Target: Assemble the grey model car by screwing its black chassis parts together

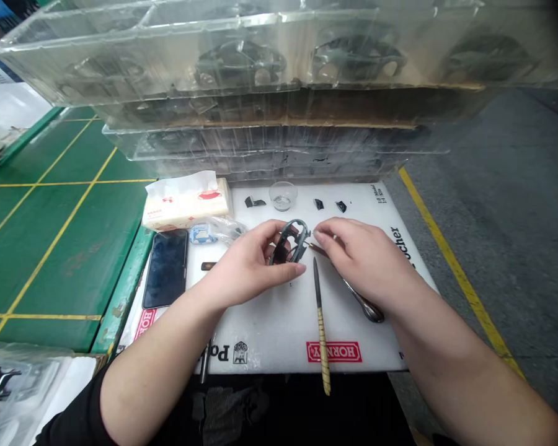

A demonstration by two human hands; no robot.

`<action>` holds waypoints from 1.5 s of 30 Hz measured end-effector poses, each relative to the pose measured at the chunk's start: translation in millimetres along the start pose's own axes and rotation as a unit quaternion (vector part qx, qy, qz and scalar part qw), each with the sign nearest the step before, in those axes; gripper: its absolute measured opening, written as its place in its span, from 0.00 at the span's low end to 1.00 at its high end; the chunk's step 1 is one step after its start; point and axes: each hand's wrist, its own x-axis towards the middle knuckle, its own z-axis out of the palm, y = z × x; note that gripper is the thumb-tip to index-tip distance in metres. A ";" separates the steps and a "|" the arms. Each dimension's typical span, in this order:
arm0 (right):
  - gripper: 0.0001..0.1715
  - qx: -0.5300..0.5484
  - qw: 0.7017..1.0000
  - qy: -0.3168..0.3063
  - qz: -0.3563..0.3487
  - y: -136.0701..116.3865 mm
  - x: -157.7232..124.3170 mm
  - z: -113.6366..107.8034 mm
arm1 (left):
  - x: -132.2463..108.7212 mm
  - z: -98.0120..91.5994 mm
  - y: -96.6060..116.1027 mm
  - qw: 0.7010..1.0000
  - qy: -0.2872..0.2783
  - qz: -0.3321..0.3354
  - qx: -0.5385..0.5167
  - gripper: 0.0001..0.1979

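Observation:
My left hand (251, 266) grips a dark grey plastic model car body (290, 241), which stands on its edge above the white mat (279, 337). My right hand (363, 260) holds a slim metal hand tool (358, 300) with a rounded end, and its thin brown tip (317, 249) reaches the shell's edge. Just below the shell, a needle file with a striped handle (320, 316) lies on the mat, close to both hands. Part of the shell is hidden behind my left fingers.
Small black plastic parts (318, 204) and a clear cup (283, 196) stand at the mat's far side. A tissue pack (186, 201) and a phone (165, 269) lie to the left. Stacked clear trays (237, 68) of dark car bodies rise beyond the mat.

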 end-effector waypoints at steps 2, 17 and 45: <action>0.22 0.162 0.987 0.022 -0.010 -1.3 0.2 2.5 | -1.2 1.2 1.5 0.996 0.000 0.014 0.094 0.26; 0.24 0.496 0.865 0.060 0.049 2.6 2.4 20.5 | 5.2 -3.3 -5.1 0.997 0.056 0.040 0.017 0.22; 0.25 0.479 0.873 0.087 0.038 0.6 3.6 19.1 | 7.1 -2.7 -5.9 0.986 0.071 0.099 -0.116 0.23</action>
